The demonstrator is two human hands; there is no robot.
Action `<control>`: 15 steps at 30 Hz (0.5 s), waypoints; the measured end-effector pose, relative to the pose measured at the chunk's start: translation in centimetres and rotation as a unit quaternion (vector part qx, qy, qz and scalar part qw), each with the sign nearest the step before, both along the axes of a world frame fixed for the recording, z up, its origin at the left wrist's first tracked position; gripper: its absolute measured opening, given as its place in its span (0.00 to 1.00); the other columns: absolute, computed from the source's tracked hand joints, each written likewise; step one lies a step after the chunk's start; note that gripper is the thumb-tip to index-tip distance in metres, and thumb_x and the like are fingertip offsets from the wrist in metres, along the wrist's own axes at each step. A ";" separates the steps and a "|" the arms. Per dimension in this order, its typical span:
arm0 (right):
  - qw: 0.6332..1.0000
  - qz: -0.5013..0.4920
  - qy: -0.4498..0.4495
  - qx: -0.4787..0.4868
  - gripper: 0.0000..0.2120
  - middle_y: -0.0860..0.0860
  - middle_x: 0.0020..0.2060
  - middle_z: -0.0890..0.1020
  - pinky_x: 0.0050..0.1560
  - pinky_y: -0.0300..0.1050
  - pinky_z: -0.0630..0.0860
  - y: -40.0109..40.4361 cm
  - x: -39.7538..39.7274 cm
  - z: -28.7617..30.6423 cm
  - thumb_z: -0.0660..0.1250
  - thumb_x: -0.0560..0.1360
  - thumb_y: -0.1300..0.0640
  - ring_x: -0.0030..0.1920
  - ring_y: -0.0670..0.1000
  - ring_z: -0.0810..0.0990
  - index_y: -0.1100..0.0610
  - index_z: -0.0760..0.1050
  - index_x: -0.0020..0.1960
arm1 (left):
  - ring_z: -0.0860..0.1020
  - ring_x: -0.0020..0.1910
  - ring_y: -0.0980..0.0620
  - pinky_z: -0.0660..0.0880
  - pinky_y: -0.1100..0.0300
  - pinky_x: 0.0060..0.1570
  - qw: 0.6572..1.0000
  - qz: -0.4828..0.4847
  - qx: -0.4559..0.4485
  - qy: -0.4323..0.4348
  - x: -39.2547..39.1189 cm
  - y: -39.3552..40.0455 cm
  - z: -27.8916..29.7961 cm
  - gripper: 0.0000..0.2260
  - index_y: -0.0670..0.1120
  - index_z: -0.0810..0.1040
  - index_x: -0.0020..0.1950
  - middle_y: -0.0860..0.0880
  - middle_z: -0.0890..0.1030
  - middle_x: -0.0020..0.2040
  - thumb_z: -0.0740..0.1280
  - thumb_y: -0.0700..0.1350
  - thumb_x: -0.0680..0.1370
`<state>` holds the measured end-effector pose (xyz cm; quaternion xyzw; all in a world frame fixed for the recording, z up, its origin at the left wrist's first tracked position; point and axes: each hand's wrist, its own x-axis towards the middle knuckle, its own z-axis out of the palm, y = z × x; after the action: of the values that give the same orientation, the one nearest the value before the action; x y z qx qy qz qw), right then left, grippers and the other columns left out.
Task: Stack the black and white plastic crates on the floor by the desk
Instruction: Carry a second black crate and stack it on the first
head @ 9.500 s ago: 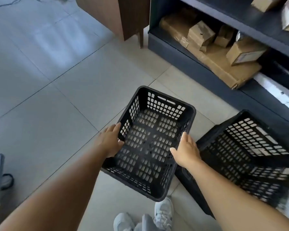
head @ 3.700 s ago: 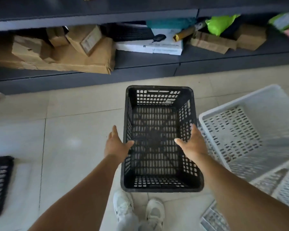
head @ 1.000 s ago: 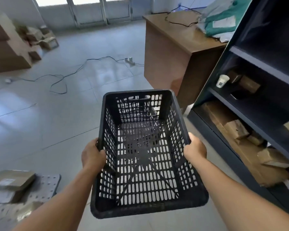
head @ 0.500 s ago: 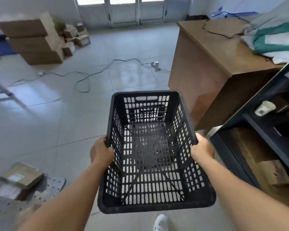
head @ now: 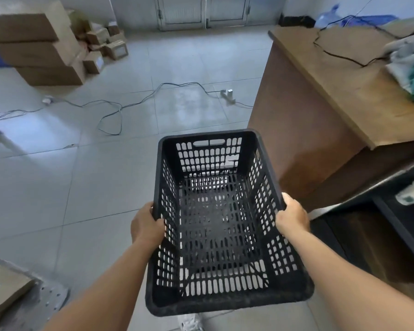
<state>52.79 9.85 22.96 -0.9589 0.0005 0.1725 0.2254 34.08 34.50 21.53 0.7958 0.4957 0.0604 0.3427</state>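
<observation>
The black perforated plastic crate [head: 221,225] is held in the air above the grey tiled floor [head: 101,182], just beside the brown wooden desk [head: 325,96]. The left hand [head: 145,226] grasps its left rim and the right hand [head: 292,217] grasps its right rim. The crate is empty, with its open side up. Brown cardboard boxes [head: 37,46] stand stacked far behind, at the left.

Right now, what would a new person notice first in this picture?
First, the empty black crate in the centre, gripped on its long sides by the left hand and the right hand. Then the brown desk at the right, and cardboard boxes stacked far left.
</observation>
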 end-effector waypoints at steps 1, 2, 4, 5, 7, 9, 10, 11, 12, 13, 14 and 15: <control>1.000 -0.002 0.003 -0.003 0.31 0.54 0.72 0.70 0.67 0.50 0.67 0.6 0.9 -0.5 0.56 0.74 0.69 0.70 0.58 0.69 0.53 0.62 0.76 | 0.76 0.43 0.48 0.69 0.58 0.45 1.000 0.000 -0.004 0.003 1.0 0.7 -0.5 0.17 0.46 0.76 0.59 0.47 0.82 0.48 0.64 0.35 0.72; 1.000 -0.004 0.004 -0.005 0.31 0.54 0.71 0.70 0.67 0.49 0.68 1.2 1.8 -1.1 0.56 0.74 0.69 0.69 0.58 0.70 0.53 0.62 0.76 | 0.75 0.43 0.48 0.69 0.59 0.44 1.000 -0.002 -0.007 0.005 2.1 1.3 -0.9 0.17 0.46 0.76 0.59 0.48 0.82 0.48 0.64 0.34 0.72; 1.000 -0.005 0.001 -0.013 0.30 0.54 0.70 0.72 0.65 0.48 0.69 2.2 3.3 -2.2 0.56 0.75 0.68 0.68 0.59 0.71 0.52 0.63 0.75 | 0.75 0.43 0.49 0.68 0.59 0.44 1.000 -0.005 -0.008 0.008 3.9 2.4 -1.8 0.17 0.46 0.76 0.59 0.49 0.81 0.47 0.64 0.34 0.72; 1.000 -0.005 0.000 -0.021 0.29 0.54 0.70 0.72 0.63 0.47 0.69 2.7 4.0 -2.7 0.56 0.75 0.68 0.67 0.59 0.71 0.52 0.63 0.75 | 0.75 0.43 0.49 0.69 0.59 0.44 1.000 -0.004 -0.010 0.009 4.7 2.9 -2.3 0.17 0.47 0.76 0.59 0.49 0.81 0.47 0.64 0.34 0.72; 1.000 -0.012 -0.002 -0.024 0.29 0.54 0.69 0.72 0.63 0.46 0.69 3.7 5.4 -3.8 0.56 0.75 0.69 0.67 0.58 0.72 0.52 0.64 0.75 | 0.75 0.43 0.49 0.69 0.59 0.45 1.000 -0.004 -0.010 0.013 6.3 3.9 -3.3 0.17 0.47 0.76 0.59 0.48 0.82 0.49 0.64 0.34 0.72; 1.000 -0.016 0.000 -0.020 0.29 0.54 0.69 0.73 0.64 0.46 0.69 4.5 6.8 -5.2 0.56 0.75 0.69 0.67 0.58 0.72 0.53 0.65 0.74 | 0.75 0.44 0.49 0.69 0.59 0.45 1.000 -0.003 -0.014 0.018 7.6 4.6 -4.5 0.18 0.47 0.76 0.60 0.48 0.82 0.50 0.64 0.34 0.72; 1.000 -0.016 0.000 -0.019 0.29 0.54 0.69 0.73 0.64 0.47 0.68 4.8 7.4 -6.0 0.55 0.75 0.70 0.67 0.58 0.72 0.53 0.64 0.74 | 0.75 0.44 0.49 0.69 0.59 0.45 1.000 -0.001 -0.017 0.020 8.2 4.8 -5.0 0.18 0.47 0.76 0.60 0.48 0.81 0.50 0.64 0.34 0.72; 1.000 -0.017 0.000 -0.019 0.29 0.54 0.70 0.72 0.65 0.47 0.68 5.1 8.0 -6.7 0.55 0.75 0.69 0.67 0.58 0.72 0.53 0.64 0.75 | 0.75 0.44 0.49 0.68 0.59 0.45 1.000 0.001 -0.020 0.020 8.7 4.9 -5.5 0.18 0.47 0.76 0.60 0.48 0.81 0.50 0.64 0.34 0.72; 1.000 -0.017 0.002 -0.020 0.29 0.53 0.70 0.72 0.65 0.48 0.68 5.3 8.6 -7.3 0.55 0.76 0.69 0.67 0.58 0.71 0.53 0.64 0.75 | 0.75 0.44 0.50 0.68 0.59 0.45 0.999 0.005 -0.025 0.019 9.1 5.0 -6.0 0.18 0.47 0.75 0.61 0.48 0.81 0.50 0.64 0.34 0.72; 1.000 -0.017 0.003 -0.020 0.29 0.53 0.71 0.71 0.66 0.48 0.68 5.4 9.0 -7.9 0.55 0.76 0.69 0.68 0.58 0.71 0.53 0.63 0.75 | 0.75 0.44 0.50 0.68 0.59 0.45 0.999 0.010 -0.031 0.018 9.4 5.0 -6.6 0.19 0.47 0.75 0.62 0.48 0.81 0.51 0.65 0.34 0.73; 1.000 -0.016 0.005 -0.019 0.29 0.53 0.71 0.71 0.66 0.48 0.67 5.5 9.5 -8.5 0.55 0.76 0.68 0.68 0.58 0.71 0.52 0.63 0.75 | 0.75 0.45 0.50 0.68 0.59 0.45 0.999 0.014 -0.036 0.020 9.7 5.0 -7.1 0.19 0.47 0.74 0.62 0.49 0.81 0.52 0.65 0.34 0.73; 1.000 -0.017 0.008 -0.017 0.29 0.52 0.71 0.71 0.67 0.48 0.67 5.6 9.9 -9.0 0.55 0.76 0.68 0.68 0.58 0.71 0.52 0.63 0.75 | 0.75 0.46 0.50 0.69 0.59 0.46 0.999 0.018 -0.040 0.023 9.9 5.0 -7.7 0.20 0.47 0.74 0.63 0.49 0.81 0.53 0.65 0.34 0.73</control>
<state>62.65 15.45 13.99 -0.9610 0.0216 0.1759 0.2121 43.96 39.54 13.86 0.7737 0.5197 0.0283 0.3613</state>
